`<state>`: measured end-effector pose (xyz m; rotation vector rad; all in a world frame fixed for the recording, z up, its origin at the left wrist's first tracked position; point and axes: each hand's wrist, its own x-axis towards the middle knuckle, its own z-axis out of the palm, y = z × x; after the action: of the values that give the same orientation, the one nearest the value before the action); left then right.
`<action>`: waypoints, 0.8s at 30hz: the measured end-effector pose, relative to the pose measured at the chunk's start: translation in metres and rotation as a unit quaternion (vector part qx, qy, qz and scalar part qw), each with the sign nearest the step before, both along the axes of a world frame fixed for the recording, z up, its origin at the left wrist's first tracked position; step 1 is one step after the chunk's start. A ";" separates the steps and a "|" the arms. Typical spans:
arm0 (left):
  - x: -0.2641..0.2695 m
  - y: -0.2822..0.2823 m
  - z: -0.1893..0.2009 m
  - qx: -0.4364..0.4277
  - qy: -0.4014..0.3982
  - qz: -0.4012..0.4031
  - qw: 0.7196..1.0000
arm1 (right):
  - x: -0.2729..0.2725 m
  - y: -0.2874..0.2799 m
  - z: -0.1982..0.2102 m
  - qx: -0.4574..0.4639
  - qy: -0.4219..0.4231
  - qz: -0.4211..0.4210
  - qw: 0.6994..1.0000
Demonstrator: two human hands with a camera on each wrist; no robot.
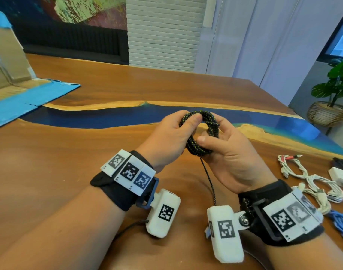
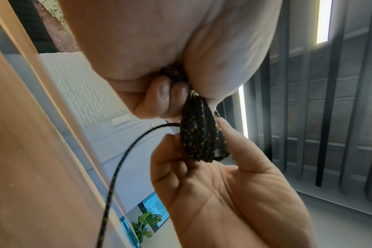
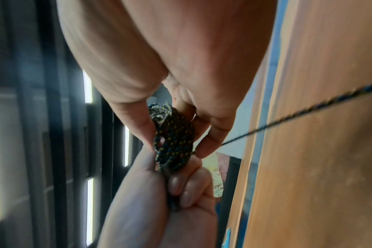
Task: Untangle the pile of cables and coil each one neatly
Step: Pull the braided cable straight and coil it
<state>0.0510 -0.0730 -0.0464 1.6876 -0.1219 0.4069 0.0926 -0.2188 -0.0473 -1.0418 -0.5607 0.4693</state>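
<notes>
A black braided cable with yellow flecks (image 1: 201, 131) is wound into a small ring, held above the table between both hands. My left hand (image 1: 172, 133) grips the ring's left side, thumb over the top and fingers curled under. My right hand (image 1: 223, 141) pinches the right side between thumb and fingers. In the left wrist view the coil (image 2: 202, 134) sits between both hands; the right wrist view shows the coil (image 3: 172, 139) the same way. A loose tail (image 1: 208, 180) hangs from the ring toward me.
A wooden table (image 1: 69, 145) with a blue resin strip (image 1: 108, 115) lies under my hands. White cables (image 1: 311, 182), a white charger (image 1: 341, 177) and a blue cable (image 1: 340, 221) lie at the right edge. A cardboard box with blue tape (image 1: 14, 82) stands far left.
</notes>
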 end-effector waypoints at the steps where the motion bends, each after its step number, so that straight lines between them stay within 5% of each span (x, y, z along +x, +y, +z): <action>1: 0.000 0.000 0.001 -0.008 -0.002 0.009 1.000 | 0.001 0.000 -0.001 -0.024 -0.017 -0.021 0.999; 10: -0.001 -0.001 0.003 0.009 -0.031 0.042 0.999 | 0.010 -0.001 -0.010 -0.137 -0.118 -0.231 0.956; 24: 0.003 0.007 0.002 0.040 -0.047 0.101 0.993 | 0.000 -0.010 0.007 -0.030 0.023 -0.071 0.997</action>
<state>0.0538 -0.0656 -0.0443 1.7666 -0.0362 0.6420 0.0925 -0.2287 -0.0398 -1.1179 -0.4315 0.3862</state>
